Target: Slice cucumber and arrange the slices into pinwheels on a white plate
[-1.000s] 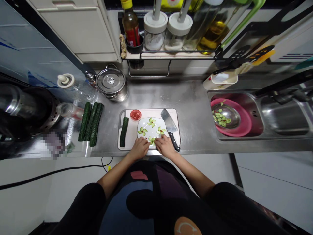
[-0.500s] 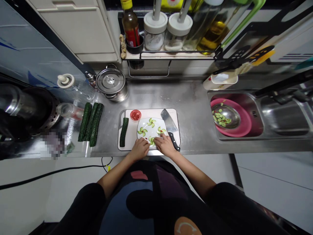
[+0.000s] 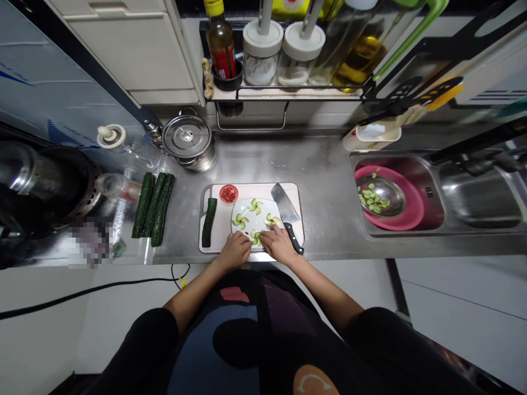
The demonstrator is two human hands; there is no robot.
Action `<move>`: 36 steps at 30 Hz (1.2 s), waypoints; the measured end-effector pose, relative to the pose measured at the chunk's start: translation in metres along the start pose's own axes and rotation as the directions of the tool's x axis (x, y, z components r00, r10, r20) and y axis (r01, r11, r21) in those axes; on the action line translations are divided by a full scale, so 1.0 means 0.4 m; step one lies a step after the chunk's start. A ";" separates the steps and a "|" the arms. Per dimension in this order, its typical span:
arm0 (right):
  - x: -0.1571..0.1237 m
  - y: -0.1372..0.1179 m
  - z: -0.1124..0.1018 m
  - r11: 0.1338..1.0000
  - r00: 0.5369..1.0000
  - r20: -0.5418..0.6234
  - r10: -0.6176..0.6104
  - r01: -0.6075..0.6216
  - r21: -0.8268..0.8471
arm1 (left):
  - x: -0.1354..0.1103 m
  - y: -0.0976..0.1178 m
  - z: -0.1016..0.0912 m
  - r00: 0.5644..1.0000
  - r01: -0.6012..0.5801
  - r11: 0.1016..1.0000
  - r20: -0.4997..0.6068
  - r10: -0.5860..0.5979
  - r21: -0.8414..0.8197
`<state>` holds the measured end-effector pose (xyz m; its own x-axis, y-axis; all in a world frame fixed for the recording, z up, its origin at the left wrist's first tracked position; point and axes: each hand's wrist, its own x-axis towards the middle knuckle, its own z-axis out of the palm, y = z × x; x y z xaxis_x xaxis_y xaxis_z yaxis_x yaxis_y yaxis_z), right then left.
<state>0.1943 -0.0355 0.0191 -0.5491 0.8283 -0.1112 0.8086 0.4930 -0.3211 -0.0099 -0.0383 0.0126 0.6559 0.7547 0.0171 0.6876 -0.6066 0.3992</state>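
Head view live from my end: the nearest green-edged cucumber-slice pinwheel (image 3: 256,237) sits at the front of a white, rounded-square plate (image 3: 256,221), and both of the person's bare hands are right on it. The left hand (image 3: 235,249) has its fingers bunched narrow at the plate's front edge, probably steadying it; the right hand (image 3: 280,244) lies over the near right corner, fingers a little apart, beside the slices. I can't tell from here whether either one pinches anything. Three more pinwheels stand toward the other sides, the middle left bare, I'd guess to keep the pattern even. A small red piece (image 3: 246,233) lies loose near the left fingers. Plate's on a pale rectangular cutting board (image 3: 223,226), and the black-handled steel cleaver (image 3: 285,207) is parked along the right, handle toward the person, likely out of the way yet within reach. Opposite, a small red bowl (image 3: 221,195) of chopped red bits and a dark green cucumber length (image 3: 208,222) are handy to the left. Farther out, three whole cucumbers (image 3: 152,211) lie together on the steel counter (image 3: 323,192). Against one second ago, the right fingers have shifted back and spread slightly, baring more of that near pinwheel; everything else holds its place.
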 end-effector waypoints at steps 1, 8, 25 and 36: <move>-0.001 0.002 -0.001 1.000 1.000 -0.014 0.005 -0.005 0.007 | 0.002 -0.004 -0.001 1.000 0.021 1.000 -0.022 -0.021 0.003; -0.028 0.002 0.009 0.996 0.992 -0.110 0.059 -0.052 0.067 | 0.026 -0.017 -0.014 0.989 0.114 0.993 -0.097 -0.110 0.037; -0.042 -0.003 0.013 0.997 0.997 -0.029 -0.068 0.069 0.040 | 0.000 0.001 0.009 0.996 -0.070 0.998 0.053 0.070 -0.002; -0.045 -0.021 0.016 0.997 0.999 -0.026 -0.047 0.049 0.052 | 0.039 0.006 -0.006 1.000 -0.008 0.999 0.030 0.008 -0.031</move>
<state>0.1961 -0.0565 0.0179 -0.5812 0.8106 -0.0716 0.7690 0.5182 -0.3744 0.0010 -0.0274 0.0159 0.6707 0.7417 -0.0070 0.6725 -0.6041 0.4275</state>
